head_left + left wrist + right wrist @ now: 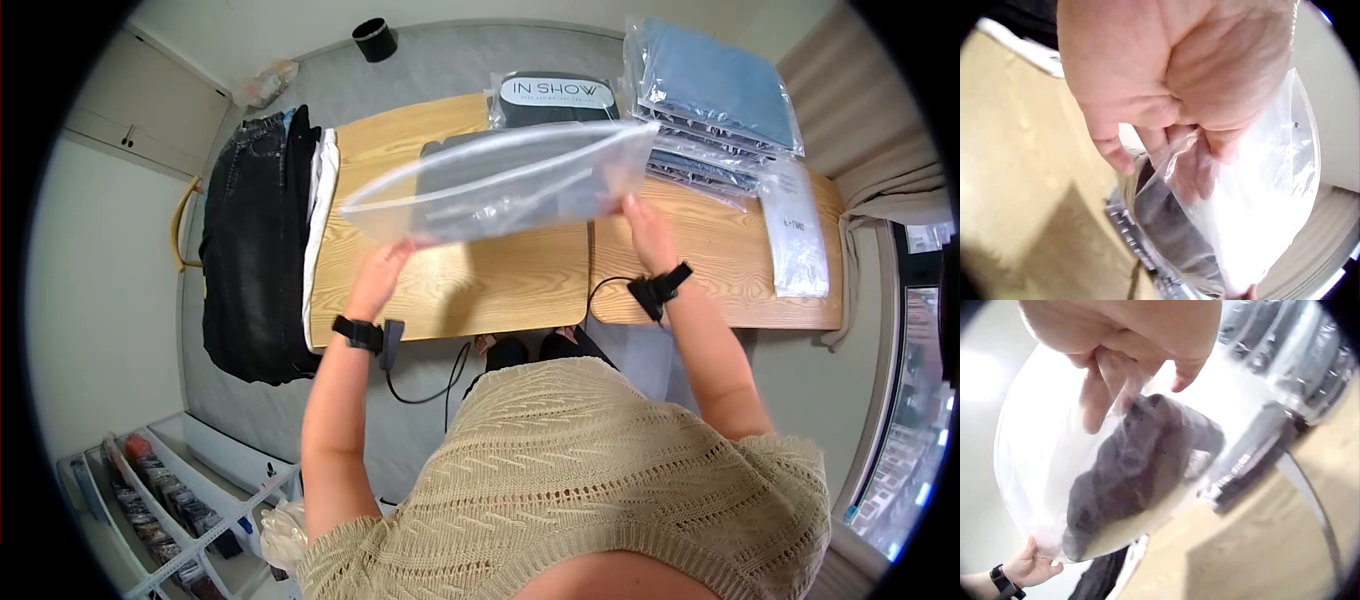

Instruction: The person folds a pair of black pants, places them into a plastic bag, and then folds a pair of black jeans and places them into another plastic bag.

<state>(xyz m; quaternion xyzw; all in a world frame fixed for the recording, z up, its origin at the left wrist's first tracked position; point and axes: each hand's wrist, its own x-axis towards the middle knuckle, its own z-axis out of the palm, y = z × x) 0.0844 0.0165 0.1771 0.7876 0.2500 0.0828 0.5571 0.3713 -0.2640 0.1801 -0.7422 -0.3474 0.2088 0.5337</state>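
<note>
A clear plastic bag point(500, 180) is held up over a wooden table point(470, 275), stretched between both hands. My left hand point(385, 262) pinches its near left edge, and in the left wrist view the fingers point(1194, 165) show through the bag point(1254, 187). My right hand point(640, 222) grips the right edge; its fingers point(1100, 387) press into the bag point(1072, 456). Behind the bag lies a dark folded garment point(470, 160), seen through the plastic as a dark garment point(1135, 462).
A packed garment labelled IN SHOW point(555, 95) and a stack of bagged blue clothes point(715, 90) lie at the table's far right. Flat plastic bags point(800, 235) lie at the right end. Black jeans point(255, 240) hang off the left edge. A black bin point(375, 40) stands beyond.
</note>
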